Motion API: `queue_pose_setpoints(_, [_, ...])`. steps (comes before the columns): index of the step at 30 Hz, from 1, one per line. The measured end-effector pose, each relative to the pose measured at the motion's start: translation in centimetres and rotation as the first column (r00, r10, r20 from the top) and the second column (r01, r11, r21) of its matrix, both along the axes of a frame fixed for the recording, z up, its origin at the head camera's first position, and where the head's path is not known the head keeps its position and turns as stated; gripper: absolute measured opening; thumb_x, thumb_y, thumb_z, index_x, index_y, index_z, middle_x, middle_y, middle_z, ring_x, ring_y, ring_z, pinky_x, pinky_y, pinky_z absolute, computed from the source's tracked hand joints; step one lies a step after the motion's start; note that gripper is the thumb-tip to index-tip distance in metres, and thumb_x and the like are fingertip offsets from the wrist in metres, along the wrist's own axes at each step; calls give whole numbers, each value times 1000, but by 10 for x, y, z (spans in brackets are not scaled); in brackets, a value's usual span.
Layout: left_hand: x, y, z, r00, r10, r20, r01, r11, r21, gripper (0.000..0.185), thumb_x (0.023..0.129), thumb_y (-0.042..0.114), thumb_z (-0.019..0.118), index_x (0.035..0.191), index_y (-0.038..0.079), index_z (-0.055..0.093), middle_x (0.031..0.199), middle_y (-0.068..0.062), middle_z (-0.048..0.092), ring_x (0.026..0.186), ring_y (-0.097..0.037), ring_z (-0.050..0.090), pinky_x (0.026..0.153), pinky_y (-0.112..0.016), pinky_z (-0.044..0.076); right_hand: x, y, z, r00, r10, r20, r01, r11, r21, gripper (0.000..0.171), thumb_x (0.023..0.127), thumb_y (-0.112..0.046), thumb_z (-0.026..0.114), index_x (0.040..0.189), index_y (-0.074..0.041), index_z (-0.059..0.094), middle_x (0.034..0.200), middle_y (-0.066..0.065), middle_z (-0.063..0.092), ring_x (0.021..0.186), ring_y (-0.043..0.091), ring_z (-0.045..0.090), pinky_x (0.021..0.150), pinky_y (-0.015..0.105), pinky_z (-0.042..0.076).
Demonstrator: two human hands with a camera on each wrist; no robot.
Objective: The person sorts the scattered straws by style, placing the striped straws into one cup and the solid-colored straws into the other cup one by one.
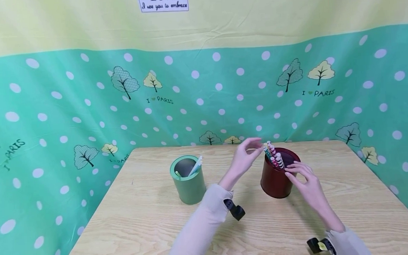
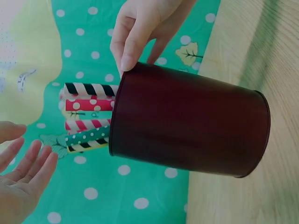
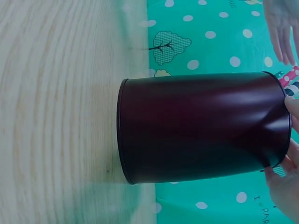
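A dark red round container [image 1: 276, 183] stands upright on the table, at the right in the head view. Several striped and dotted sticks [image 2: 88, 100], like thick paper straws, poke out of its mouth in pink, green and black patterns. My right hand [image 1: 307, 184] holds the container's rim, thumb outside and fingers over the opening. My left hand [image 1: 243, 159] hovers left of the stick tops, its fingers spread and loosely bent. In the left wrist view, a gap separates that hand [image 2: 23, 186] from the sticks, and nothing is in it.
A green round container [image 1: 190, 190] stands left of my left arm, with a few pale sticks [image 1: 195, 167] leaning in it. The wooden table [image 1: 139, 219] ends at the back against a green dotted cloth [image 1: 176, 117]. Black wrist cameras [image 1: 235, 209] sit on both sleeves.
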State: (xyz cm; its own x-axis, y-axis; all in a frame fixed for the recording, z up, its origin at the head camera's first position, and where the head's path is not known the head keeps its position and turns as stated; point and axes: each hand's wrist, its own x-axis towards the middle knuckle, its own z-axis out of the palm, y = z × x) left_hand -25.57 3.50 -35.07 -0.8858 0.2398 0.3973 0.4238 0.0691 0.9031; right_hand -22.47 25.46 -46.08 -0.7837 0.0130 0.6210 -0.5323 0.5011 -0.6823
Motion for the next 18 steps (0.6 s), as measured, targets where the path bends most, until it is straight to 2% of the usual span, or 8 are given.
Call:
queue_pose_setpoints(3, [7,-9,-2,1000,1,-10,-1,1000,4,28,82,4,59,109,1,57,99,-13,61,92,-14,58,80,-21,46,-22,18,-33,1000,-26,-6,26,1000,7,21,80,-15,65,100,-20,66,110,-4,58,117,9,38,99,16,21])
queue_pose_setpoints(6, [21,-18,2,999,2,-35,-1,1000,9,26,82,1,58,108,-4,56,100,-18,60,94,-22,58,82,-25,46,-34,29,-50,998,-59,16,59,998,28,24,79,-17,66,102,-24,65,113,-5,57,118,8,39,99,14,22])
queue_pose_setpoints(8, [30,-24,5,999,2,-44,-2,1000,4,25,83,-1,56,107,-6,55,101,-21,60,95,-27,57,82,-26,46,-36,33,-53,998,-65,26,64,998,29,25,78,-16,67,102,-24,65,115,-6,56,119,9,39,99,13,22])
queue_pose_setpoints(13, [49,-37,9,999,12,-51,-13,1000,-21,24,83,-2,55,106,-9,55,102,-23,58,97,-31,55,85,-31,45,-30,34,-40,999,-30,-11,30,999,36,24,78,-17,67,101,-23,65,118,-5,56,121,11,39,99,12,24])
queue_pose_setpoints(16, [58,-45,9,997,18,-78,-21,999,-38,24,83,-2,55,106,-10,55,104,-23,57,97,-32,55,86,-36,44,-15,26,-15,999,34,-13,-33,999,13,23,79,-12,66,102,-15,65,119,1,56,122,13,38,102,17,22])
queue_pose_setpoints(18, [63,-52,8,993,18,-116,-24,998,-51,23,83,-3,55,105,-11,55,104,-24,57,97,-32,55,86,-39,44,-1,19,5,999,39,5,-39,999,15,23,79,-12,65,102,-12,65,119,3,56,122,12,39,101,17,23])
